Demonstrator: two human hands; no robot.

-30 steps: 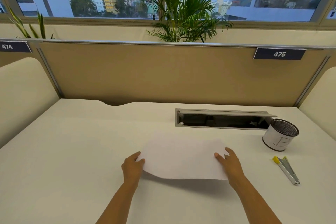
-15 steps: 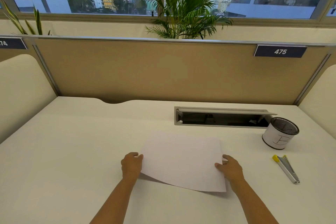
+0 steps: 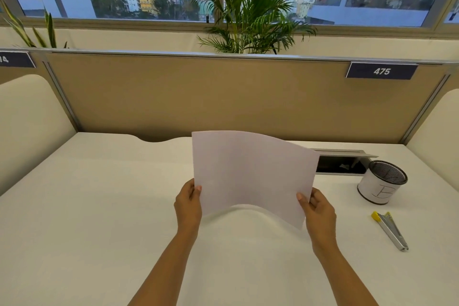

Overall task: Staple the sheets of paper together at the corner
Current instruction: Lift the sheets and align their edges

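The sheets are held upright above the desk, left of the stapler, which lies untouched on the desk just below the pen cup. The squaring-up step appears to be in hand; next, one corner would need to be freed and the stapler fetched. The left hand is pinched on the lower left edge, the right hand on the lower right edge, thumbs in front, forearms reaching forward.
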